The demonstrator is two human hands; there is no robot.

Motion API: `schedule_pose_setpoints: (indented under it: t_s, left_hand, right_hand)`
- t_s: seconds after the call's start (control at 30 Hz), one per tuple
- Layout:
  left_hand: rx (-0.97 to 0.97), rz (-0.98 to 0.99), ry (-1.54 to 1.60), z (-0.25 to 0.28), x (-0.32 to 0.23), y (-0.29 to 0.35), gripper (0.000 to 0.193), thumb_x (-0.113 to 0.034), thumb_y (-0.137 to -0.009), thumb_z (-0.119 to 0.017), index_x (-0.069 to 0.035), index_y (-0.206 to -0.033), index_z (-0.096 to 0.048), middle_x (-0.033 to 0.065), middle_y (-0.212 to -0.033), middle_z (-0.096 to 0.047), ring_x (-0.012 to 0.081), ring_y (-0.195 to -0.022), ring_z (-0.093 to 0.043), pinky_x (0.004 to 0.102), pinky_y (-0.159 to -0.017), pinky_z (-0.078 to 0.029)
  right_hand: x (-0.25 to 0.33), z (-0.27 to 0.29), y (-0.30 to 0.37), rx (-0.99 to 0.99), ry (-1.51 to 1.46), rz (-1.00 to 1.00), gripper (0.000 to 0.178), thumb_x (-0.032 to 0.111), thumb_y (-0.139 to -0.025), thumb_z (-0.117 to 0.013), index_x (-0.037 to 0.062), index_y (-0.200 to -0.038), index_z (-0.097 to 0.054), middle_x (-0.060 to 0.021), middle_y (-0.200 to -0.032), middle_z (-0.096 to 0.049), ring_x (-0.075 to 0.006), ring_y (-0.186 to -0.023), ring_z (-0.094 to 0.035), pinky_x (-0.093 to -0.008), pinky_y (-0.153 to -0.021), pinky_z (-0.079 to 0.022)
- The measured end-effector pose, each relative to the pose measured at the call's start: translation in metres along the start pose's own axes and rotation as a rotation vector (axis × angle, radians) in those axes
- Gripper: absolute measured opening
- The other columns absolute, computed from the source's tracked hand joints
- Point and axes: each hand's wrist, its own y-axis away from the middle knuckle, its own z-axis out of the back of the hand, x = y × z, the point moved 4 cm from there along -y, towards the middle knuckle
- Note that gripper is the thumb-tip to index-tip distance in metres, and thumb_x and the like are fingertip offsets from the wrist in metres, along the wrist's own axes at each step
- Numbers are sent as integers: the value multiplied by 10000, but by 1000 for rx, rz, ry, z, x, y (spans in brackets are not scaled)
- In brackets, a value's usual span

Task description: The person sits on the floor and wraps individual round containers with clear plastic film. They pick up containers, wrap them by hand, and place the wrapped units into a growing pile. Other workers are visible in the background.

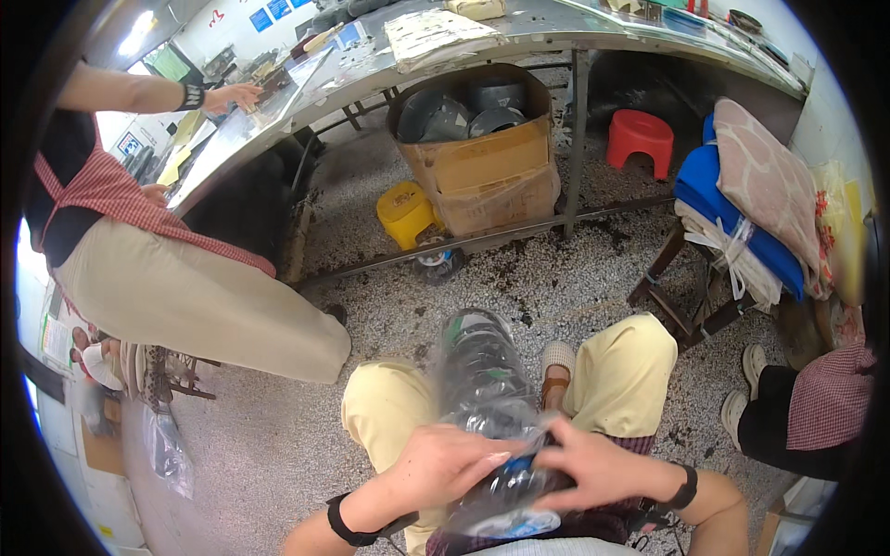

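A long clear plastic bag (477,357) packed with dark, rounded things stands between my knees, its near end in my lap. What exactly the dark contents are, I cannot make out through the plastic. My left hand (450,468) presses its fingers together on the bag's loose plastic from the left. From the other side my right hand (598,468), slightly blurred, has its fingers curled onto the same gathered plastic. Something blue and white shows through the film beneath my hands.
Ahead is a worktable (547,42) with a cardboard box (491,176) of dark round parts below. Nearby are a yellow container (405,213), a red stool (640,142) and a cloth-piled stool (742,213). A co-worker (167,278) stands left; another person's legs (774,408) show right.
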Motion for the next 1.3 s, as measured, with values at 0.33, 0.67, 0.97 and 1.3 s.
schedule_pose_setpoints:
  t_s: [0.33, 0.67, 0.97, 1.3]
  left_hand:
    - [-305, 261, 651, -30, -7, -4, 366, -255, -1016, -462, -90, -1328, -560, 19, -701, -606, 148, -644, -611, 282, -661, -508]
    - [-939, -18, 1116, 106, -30, 9, 492, -373, -1043, -383, 2, -1346, -480, -86, -542, -294, 4, -450, -302, 177, -420, -241]
    - [-62, 317, -48, -21, 48, -27, 246, -75, -869, -614, -125, -1087, -716, 133, -930, -710, 247, -705, -683, 320, -620, -511]
    - [-106, 400, 16, -17, 131, -4, 195, -156, -916, -606, -11, -974, -722, 112, -1004, -723, 243, -804, -701, 336, -743, -560]
  right_hand:
    - [-80, -49, -7, -922, -1533, -406, 519, 394, -1001, -471, 23, -1362, -439, -105, -1373, -504, -237, -1272, -462, -398, -1070, -362]
    - [116, 95, 16, -543, 565, 666, 130, 186, -738, -675, 98, -764, -583, -14, -722, -506, -194, -747, -576, -375, -820, -510]
    - [7, 130, 8, -597, -73, 294, 384, 277, -826, -736, 37, -1098, -610, -105, -1074, -625, -273, -1013, -599, -377, -902, -477]
    - [-417, -89, 194, -824, -735, -1396, 615, 373, -716, -833, -97, -1064, -645, -163, -1037, -685, -219, -960, -642, -342, -861, -503]
